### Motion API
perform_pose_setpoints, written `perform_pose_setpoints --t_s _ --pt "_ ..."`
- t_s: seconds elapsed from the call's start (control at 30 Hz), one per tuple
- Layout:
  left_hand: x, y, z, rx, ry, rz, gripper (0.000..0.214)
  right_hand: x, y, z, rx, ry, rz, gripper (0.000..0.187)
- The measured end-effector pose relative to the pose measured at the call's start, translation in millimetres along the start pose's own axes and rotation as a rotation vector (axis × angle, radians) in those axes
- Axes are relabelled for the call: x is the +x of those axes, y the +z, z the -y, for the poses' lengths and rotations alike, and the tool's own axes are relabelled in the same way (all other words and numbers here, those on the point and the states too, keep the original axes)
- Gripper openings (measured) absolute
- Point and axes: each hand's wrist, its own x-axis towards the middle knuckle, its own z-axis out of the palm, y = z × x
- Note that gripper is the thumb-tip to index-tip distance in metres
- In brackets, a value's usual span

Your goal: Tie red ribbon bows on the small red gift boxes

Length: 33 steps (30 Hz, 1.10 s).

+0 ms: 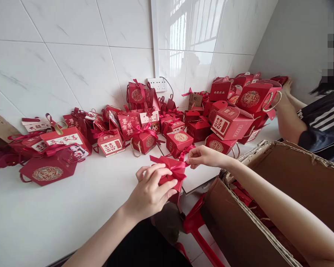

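At the table's front edge is a small red gift box point(167, 161) with a red satin ribbon point(179, 171) tied in a bow on its top. My left hand point(151, 191) is closed over the box and bow from the left, with the fingertips pressing on the ribbon. My right hand point(202, 156) pinches a ribbon end at the bow's right side. Part of the box is hidden beneath my left fingers. Just behind it stands another red box with a round gold emblem point(180, 137).
Many red gift boxes point(110, 142) line the white table point(94, 211) along the tiled wall, some stacked at right. An open cardboard carton point(228, 218) holding red boxes stands at right, near a red stool point(196, 226). A power strip point(157, 84) is on the wall. Another person point(317, 115) sits at far right.
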Motion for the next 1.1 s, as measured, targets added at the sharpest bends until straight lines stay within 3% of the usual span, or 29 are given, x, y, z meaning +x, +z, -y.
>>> perform_pose_setpoints --t_s 0.2,0.37,0.47,0.53,0.67,0.73,0.83,0.93,1.1 --pt "-9 -15.1 17 -0.026 -0.115 0.113 0.041 -12 8 13 -0.175 0.003 0.191 0.029" --pt "-15 -16.9 39 -0.015 -0.213 0.236 0.013 -25 20 33 -0.359 -0.087 0.375 0.024" --pt "-17 -16.3 60 -0.104 -0.261 0.267 0.022 -30 19 38 -0.327 -0.022 0.512 0.022" --pt "-15 -15.0 71 -0.151 -0.334 0.248 0.030 -30 16 39 -0.281 0.001 0.458 0.029" --pt "-8 -11.3 79 -0.385 -0.567 0.277 0.032 -20 14 35 -0.315 -0.116 -0.058 0.041" --pt "-6 -9.7 74 -0.560 -0.702 0.250 0.031 -16 18 32 -0.341 -0.112 -0.165 0.042" --pt "-8 -8.1 63 -0.749 -0.878 0.130 0.039 -13 30 30 -0.370 -0.055 -0.035 0.044" --pt "-15 -8.6 53 -0.768 -1.001 0.126 0.045 -13 42 31 -0.451 -0.066 0.039 0.037" --pt "-28 -11.0 45 -0.848 -0.989 0.197 0.046 -17 45 36 -0.465 -0.048 0.141 0.029"
